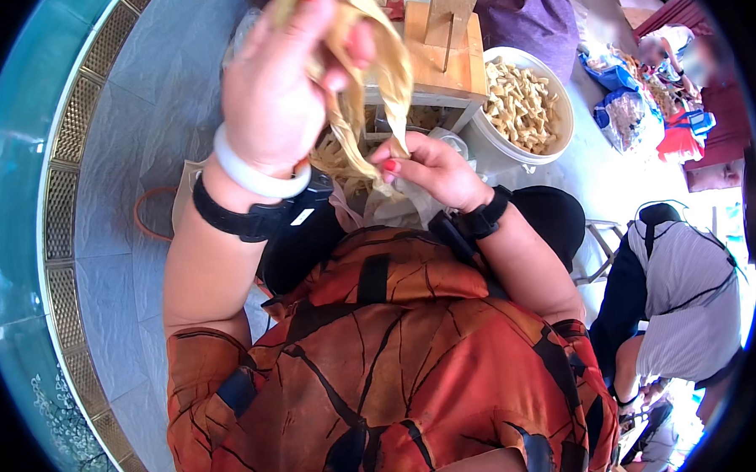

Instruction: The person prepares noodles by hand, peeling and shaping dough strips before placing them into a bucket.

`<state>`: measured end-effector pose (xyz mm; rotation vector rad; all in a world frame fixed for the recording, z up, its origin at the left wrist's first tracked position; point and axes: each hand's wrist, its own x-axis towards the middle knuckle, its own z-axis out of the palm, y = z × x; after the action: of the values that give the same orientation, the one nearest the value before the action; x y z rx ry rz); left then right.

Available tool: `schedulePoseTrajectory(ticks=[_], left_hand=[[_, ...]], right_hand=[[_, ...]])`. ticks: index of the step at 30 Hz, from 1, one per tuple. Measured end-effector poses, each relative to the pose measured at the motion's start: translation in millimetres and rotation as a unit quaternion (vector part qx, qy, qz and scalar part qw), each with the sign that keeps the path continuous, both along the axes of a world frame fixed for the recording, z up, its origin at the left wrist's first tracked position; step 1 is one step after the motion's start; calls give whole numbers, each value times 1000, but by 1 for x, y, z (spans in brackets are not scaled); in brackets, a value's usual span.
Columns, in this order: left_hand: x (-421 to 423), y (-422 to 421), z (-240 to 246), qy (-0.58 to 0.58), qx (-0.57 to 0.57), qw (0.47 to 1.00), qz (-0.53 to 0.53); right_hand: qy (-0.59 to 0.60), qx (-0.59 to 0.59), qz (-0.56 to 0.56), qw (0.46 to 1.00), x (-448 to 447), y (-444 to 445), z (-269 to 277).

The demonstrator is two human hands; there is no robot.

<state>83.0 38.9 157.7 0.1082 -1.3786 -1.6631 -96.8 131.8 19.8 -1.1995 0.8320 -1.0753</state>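
Raised at the upper left, my left hand (pixel 283 82) grips long, pale yellow strips (pixel 396 70) of a leaf-like material, possibly dried husk. It is slightly blurred and wears a white bangle (pixel 252 172). Lower and to the right, my right hand (pixel 438 170) pinches the hanging ends between thumb and finger. More loose strips (pixel 343 158) lie beneath, partly hidden by my hands. A wooden stand (pixel 455 55) with an upright post and a thin metal rod is just beyond. Beside it, a white bucket (pixel 566 133) holds many small, folded or knotted yellowish pieces (pixel 518 106).
Clear plastic bags (pixel 402 203) are below my hands. Purple cloth (pixel 527 20) drapes behind the bucket. Grey tiled floor (pixel 141 183) runs along the left to a teal tiled wall (pixel 9 189). One person (pixel 684 298) bends at the right, and others sit near filled bags (pixel 629 117).
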Motion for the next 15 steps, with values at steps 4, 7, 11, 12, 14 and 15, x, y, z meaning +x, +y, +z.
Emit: schedulePoseTrajectory(ticks=[4, 7, 11, 12, 14, 15], left_hand=[[17, 1, 13, 64, -18, 998, 8], [20, -3, -6, 65, 28, 997, 39], [23, -12, -45, -105, 57, 991, 65], [23, -17, -60, -279, -52, 953, 103], [16, -16, -79, -509, -294, 776, 230], [13, -6, -83, -556, -417, 646, 316]], right_hand=[[64, 22, -136, 988, -38, 20, -17], [52, 2, -268, 962, -69, 36, 23], [-44, -164, -314, 934, -83, 52, 76], [-28, -146, -317, 937, -84, 54, 77], [84, -91, -315, 941, -71, 60, 78], [160, -70, -318, 932, -63, 62, 78]])
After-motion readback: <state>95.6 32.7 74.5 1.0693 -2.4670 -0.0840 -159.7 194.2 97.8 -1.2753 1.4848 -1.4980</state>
